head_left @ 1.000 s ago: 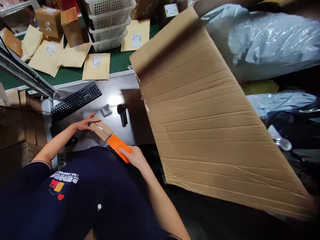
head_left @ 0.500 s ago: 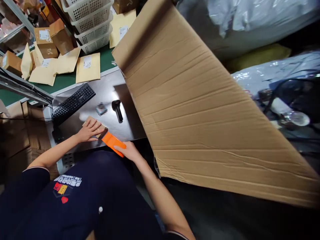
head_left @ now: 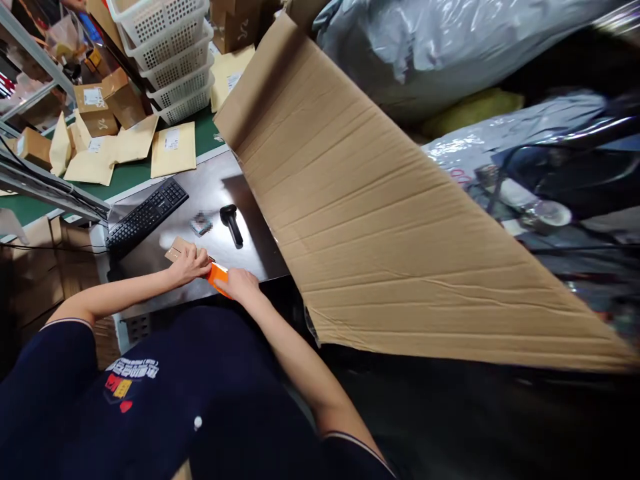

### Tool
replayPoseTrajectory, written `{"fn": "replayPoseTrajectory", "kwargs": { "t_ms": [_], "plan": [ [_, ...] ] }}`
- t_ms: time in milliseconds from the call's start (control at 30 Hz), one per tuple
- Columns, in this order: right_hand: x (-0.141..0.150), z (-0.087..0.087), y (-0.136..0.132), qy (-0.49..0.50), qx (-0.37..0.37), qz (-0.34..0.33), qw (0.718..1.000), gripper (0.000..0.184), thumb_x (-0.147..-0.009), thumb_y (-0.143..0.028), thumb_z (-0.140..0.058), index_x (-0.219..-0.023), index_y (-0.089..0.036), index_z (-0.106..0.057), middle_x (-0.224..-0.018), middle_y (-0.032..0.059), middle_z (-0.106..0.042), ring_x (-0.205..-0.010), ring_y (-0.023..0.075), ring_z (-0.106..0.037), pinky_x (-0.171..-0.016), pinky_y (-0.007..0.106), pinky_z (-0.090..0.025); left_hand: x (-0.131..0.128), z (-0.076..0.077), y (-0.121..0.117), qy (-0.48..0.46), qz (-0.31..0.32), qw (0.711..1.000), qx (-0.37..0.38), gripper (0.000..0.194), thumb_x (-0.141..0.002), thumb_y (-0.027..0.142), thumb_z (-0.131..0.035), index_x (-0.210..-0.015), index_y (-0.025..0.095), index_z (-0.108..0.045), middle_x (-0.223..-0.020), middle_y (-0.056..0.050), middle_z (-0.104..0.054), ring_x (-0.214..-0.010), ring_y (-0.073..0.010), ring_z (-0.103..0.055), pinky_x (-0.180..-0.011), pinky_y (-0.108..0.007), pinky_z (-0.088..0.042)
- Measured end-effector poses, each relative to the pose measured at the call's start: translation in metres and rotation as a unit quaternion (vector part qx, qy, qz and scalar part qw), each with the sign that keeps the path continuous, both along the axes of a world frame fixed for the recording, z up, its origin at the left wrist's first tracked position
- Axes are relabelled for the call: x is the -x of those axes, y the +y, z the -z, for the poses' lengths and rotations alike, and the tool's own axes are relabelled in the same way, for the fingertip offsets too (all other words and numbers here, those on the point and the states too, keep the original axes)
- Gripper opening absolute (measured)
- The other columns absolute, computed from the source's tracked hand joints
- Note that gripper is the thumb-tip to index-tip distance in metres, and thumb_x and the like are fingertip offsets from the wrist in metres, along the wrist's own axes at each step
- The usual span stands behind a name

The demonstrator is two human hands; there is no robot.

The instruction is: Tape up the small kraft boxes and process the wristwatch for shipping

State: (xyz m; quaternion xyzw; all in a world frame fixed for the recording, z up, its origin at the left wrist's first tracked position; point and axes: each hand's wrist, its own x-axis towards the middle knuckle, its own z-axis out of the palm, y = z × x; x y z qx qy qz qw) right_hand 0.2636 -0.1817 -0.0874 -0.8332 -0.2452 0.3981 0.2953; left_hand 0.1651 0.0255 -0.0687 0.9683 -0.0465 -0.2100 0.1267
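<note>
A small brown cardboard box (head_left: 176,251) lies on the dark metal desk (head_left: 210,193) near its front edge. My left hand (head_left: 191,265) rests on the box, fingers curled over its near end. My right hand (head_left: 240,284) grips a flat orange item (head_left: 218,274), whose far end meets the box under my left fingers. Most of the orange item is hidden by my two hands.
A black handheld scanner (head_left: 231,223) and a black keyboard (head_left: 146,216) lie on the desk. A large cardboard sheet (head_left: 380,207) leans at the right. Padded envelopes (head_left: 173,148), small boxes and stacked white baskets (head_left: 170,53) sit on the green belt behind.
My right hand has slid the orange item forward toward the box, so less of it shows. My left hand has shifted onto the box's near end. The view has swung right.
</note>
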Motion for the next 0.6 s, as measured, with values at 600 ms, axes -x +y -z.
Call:
{"fn": "replayPoseTrajectory", "kwargs": {
  "t_ms": [600],
  "plan": [
    [-0.018,0.033,-0.048,-0.225,0.186,0.058,0.955,0.038,-0.101,-0.035,-0.043,-0.121,-0.008,-0.063,-0.104,0.0253,-0.074,-0.102,0.0349,-0.071,-0.088,0.044,-0.052,0.023,0.007,0.021,-0.141,-0.010,0.986,0.094,0.043,-0.098,0.045,-0.058,-0.139,0.034,-0.060,-0.162,-0.012,-0.042,-0.153,-0.0401,-0.028,-0.121,-0.069,-0.022]
  ]
}}
